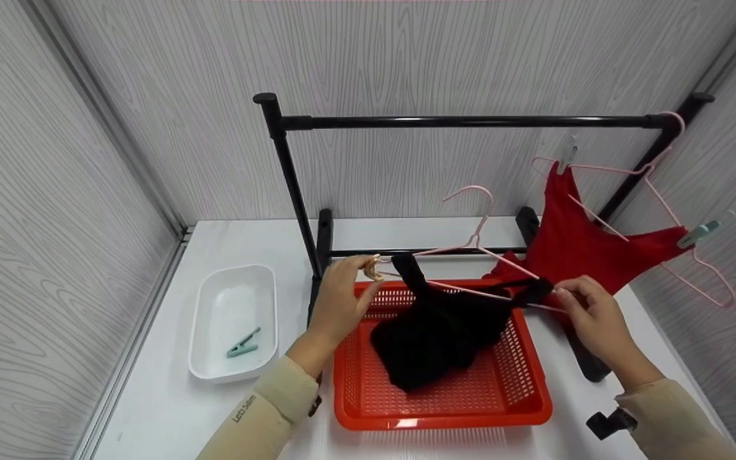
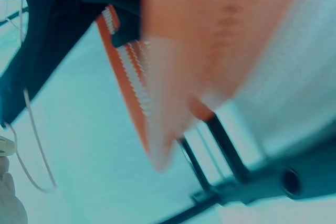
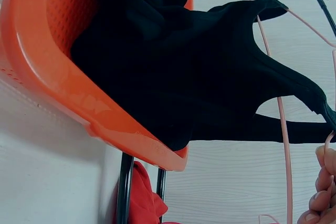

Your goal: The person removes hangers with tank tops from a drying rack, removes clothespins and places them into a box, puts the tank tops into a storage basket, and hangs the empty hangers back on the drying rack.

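A pink clothes hanger (image 1: 475, 241) is held over the basket, carrying a black strappy top (image 1: 435, 338) by its shoulder straps. At the hanger's left end, my left hand (image 1: 337, 299) pinches a small pale yellow clip (image 1: 373, 268), right beside the left strap. The same clip (image 2: 6, 146) shows at the edge of the left wrist view. My right hand (image 1: 591, 313) pinches the hanger's right end just outside the other strap. In the right wrist view the top (image 3: 210, 61) hangs with its lower part inside the red basket (image 3: 100, 103).
Behind the red plastic basket (image 1: 444, 423) stands a black garment rack (image 1: 470, 121). At its right end a red garment (image 1: 598, 249) hangs from another pink hanger with pale green clothespins (image 1: 700, 234). A white tray (image 1: 205, 319) on the left holds one green clothespin (image 1: 242, 345).
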`<control>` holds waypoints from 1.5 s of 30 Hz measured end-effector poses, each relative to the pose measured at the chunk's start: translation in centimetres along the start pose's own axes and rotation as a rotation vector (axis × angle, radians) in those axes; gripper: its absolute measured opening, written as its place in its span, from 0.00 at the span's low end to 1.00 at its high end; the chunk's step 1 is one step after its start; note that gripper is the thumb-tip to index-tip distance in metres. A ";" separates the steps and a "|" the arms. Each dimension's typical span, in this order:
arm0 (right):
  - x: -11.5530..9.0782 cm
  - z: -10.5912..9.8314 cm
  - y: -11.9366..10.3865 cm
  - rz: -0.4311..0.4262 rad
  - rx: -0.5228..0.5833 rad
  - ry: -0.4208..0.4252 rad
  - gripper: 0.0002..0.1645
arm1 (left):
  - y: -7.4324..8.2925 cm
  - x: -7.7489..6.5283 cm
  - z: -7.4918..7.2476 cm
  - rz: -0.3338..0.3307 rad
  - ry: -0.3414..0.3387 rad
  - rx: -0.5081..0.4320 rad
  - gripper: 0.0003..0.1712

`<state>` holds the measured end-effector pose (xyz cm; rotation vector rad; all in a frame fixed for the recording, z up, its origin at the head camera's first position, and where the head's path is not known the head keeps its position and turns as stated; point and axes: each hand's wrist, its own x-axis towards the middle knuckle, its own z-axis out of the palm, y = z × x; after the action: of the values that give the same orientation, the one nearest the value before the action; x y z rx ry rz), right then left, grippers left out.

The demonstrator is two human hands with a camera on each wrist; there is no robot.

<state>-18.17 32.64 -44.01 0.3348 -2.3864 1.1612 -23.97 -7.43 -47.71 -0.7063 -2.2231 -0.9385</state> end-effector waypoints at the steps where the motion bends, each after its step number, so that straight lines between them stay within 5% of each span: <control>1: 0.0 0.0 0.0 0.000 0.000 0.000 0.04 | -0.5 -0.4 -0.3 -0.014 0.004 0.008 0.25; 23: -0.1 -0.4 -1.0 -0.009 0.011 0.003 0.03 | -9.8 -6.4 -6.3 -0.183 0.050 0.208 0.23; 35: 0.0 -0.5 -0.9 -0.002 0.016 -0.008 0.04 | -14.0 -9.1 -8.1 -0.625 -0.047 0.150 0.26; 45: -0.1 -0.2 0.4 0.017 0.017 -0.001 0.05 | -15.1 -10.1 -8.6 -0.748 -0.169 0.259 0.25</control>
<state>-18.20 33.03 -44.16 0.3213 -2.3860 1.1899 -24.53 -25.44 -56.60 0.2057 -2.7494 -0.9082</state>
